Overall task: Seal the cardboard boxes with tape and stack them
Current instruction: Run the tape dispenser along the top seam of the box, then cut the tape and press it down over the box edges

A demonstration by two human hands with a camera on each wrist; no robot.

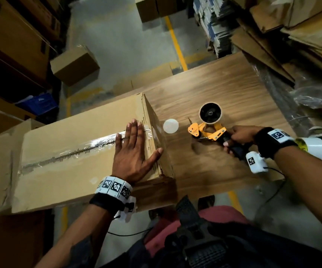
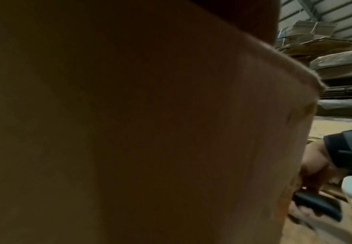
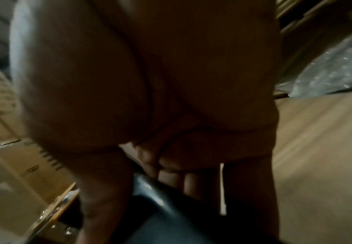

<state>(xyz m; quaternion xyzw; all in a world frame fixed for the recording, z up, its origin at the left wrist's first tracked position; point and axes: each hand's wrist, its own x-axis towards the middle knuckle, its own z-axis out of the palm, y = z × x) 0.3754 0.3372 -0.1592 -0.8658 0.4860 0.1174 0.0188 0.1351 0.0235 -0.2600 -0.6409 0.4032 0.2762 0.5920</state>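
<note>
Head view: a long cardboard box [image 1: 75, 149] is lying across the left half of the frame, its right end resting on the wooden tabletop [image 1: 214, 89] and its left end overhanging the tabletop edge. A strip of clear tape [image 1: 78, 150] is running along the centre seam of the box top, wrinkled in places, and reaching the right end of the box.

The left hand [image 1: 132, 155] is lying flat on the box top at its right end, fingers [image 1: 135, 130] straight and slightly spread, covering the end of the tape; the thumb is reaching over the right edge of the box.

The right hand [image 1: 237, 137] is gripping the black handle of an orange tape dispenser [image 1: 207, 130] at centre right of the frame, fingers curled round the handle. The dispenser is lying on the tabletop, apart from the box, with its roll pointing toward the upper part of the frame. A small white disc [image 1: 170, 126] is lying on the tabletop between the box end and the dispenser.

A second roll of tape [image 1: 314, 148] is sitting at the right edge of the frame, just beyond the right wrist. Another cardboard box [image 1: 75, 65] is standing on the floor at upper left.

Both wrist views are blurred and dark and are adding little.
</note>
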